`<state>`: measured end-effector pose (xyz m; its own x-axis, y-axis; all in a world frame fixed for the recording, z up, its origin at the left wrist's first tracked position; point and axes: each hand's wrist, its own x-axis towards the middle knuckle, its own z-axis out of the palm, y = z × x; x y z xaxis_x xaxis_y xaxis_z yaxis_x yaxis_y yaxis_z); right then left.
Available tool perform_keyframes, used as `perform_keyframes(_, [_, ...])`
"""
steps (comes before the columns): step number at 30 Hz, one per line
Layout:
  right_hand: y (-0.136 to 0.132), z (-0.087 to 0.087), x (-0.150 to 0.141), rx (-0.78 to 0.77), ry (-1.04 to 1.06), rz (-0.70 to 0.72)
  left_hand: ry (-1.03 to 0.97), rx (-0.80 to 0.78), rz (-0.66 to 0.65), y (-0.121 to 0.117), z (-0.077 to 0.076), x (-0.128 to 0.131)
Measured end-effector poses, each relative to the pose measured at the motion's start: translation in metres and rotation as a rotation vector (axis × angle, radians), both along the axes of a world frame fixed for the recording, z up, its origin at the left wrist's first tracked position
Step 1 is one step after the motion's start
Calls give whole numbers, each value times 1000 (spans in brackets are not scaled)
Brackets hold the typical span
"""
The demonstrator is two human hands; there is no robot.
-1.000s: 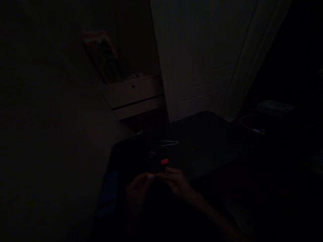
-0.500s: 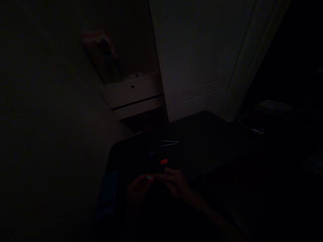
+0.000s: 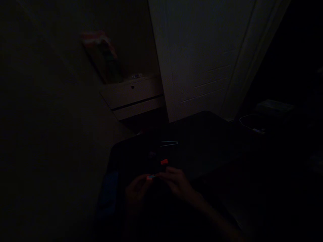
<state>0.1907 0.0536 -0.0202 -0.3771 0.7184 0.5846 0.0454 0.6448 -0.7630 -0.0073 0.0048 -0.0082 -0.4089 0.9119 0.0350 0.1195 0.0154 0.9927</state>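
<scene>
The room is very dark. My left hand (image 3: 136, 191) and my right hand (image 3: 176, 183) meet over a black table (image 3: 207, 148), fingertips pinched together on a tiny pale and red piece (image 3: 150, 176). Just beyond my fingers a small orange piece (image 3: 164, 162) lies on the table. A dim purple bit (image 3: 152, 154) sits a little farther left. Thin metal tweezers (image 3: 169, 143) lie behind them. What the small piece is stays too dark to make out.
A white door (image 3: 202, 57) stands behind the table. A low pale drawer unit (image 3: 133, 95) sits to its left, with something reddish (image 3: 99, 50) leaning above it. A white cable (image 3: 249, 126) lies at the right. Something blue (image 3: 109, 191) hangs by the table's left edge.
My hands stay together on the small piece and shift only slightly; the view drifts a little. The pieces on the table have not moved.
</scene>
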Motion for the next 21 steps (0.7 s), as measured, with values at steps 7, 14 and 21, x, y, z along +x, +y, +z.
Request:
perform_keyframes(7, [-3, 5, 1, -117, 55, -7, 27, 2, 19, 3, 5, 5])
perform_keyframes(14, [-3, 5, 2, -73, 39, 28, -16, 6, 44, 2, 7, 7])
perform_keyframes(21, [-4, 6, 2, -84, 52, 15, -76, 35, 39, 1, 3, 4])
